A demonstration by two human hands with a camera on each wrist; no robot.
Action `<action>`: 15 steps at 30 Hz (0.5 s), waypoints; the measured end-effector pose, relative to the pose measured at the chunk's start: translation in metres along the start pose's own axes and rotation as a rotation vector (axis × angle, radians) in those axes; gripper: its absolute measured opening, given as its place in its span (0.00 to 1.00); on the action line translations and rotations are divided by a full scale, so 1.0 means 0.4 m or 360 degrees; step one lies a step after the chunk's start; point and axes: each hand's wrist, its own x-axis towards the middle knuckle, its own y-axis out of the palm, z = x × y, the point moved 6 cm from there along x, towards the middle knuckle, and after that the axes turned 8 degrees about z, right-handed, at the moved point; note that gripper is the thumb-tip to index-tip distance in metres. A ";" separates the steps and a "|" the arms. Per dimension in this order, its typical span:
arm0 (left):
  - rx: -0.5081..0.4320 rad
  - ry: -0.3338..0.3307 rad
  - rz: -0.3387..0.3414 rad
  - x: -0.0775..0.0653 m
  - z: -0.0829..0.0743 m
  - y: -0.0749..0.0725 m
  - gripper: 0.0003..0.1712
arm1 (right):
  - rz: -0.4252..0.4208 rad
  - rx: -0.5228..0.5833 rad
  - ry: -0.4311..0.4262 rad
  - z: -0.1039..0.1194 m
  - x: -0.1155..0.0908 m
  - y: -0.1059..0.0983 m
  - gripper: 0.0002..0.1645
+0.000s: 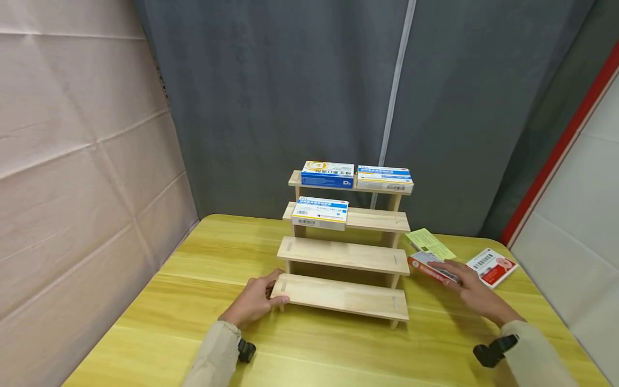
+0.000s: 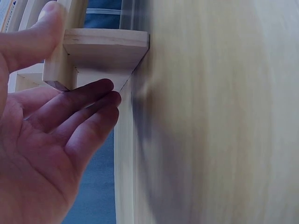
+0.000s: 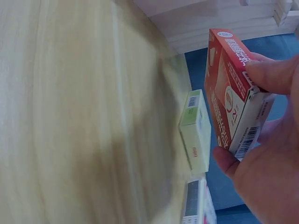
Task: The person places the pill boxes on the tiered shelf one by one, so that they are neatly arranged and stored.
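Note:
A light wooden stepped display rack point(image 1: 338, 293) stands on the table. My left hand point(image 1: 253, 301) grips the left end of its lowest step, thumb on the board and the other fingers around behind its end. In the left wrist view those fingers extend beside the rack's leg point(image 2: 107, 42). To the right of the rack, my right hand point(image 1: 471, 290) holds a red and white medicine box point(image 3: 229, 93) between thumb and fingers. The right wrist view shows this box raised above the table, its barcode end toward the palm.
A blue and white box point(image 1: 328, 174) and a white box with blue stripes point(image 1: 385, 179) occupy the top step. Another striped box point(image 1: 320, 213) lies one step lower. Right of the rack are a pale green box point(image 1: 430, 243) and a white-and-red box point(image 1: 492, 267).

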 end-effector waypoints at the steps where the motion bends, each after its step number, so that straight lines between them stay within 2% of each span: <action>1: 0.0002 0.0003 0.0000 -0.001 0.000 0.001 0.48 | 0.0004 0.0001 -0.0006 0.005 -0.001 -0.005 0.26; 8: -0.0072 0.0031 0.0023 -0.003 0.001 0.006 0.48 | 0.0067 0.0050 -0.0069 0.046 -0.004 -0.041 0.26; 15: -0.0056 0.0077 0.0008 0.001 -0.002 0.002 0.43 | 0.0075 0.0020 -0.0080 0.078 -0.007 -0.076 0.25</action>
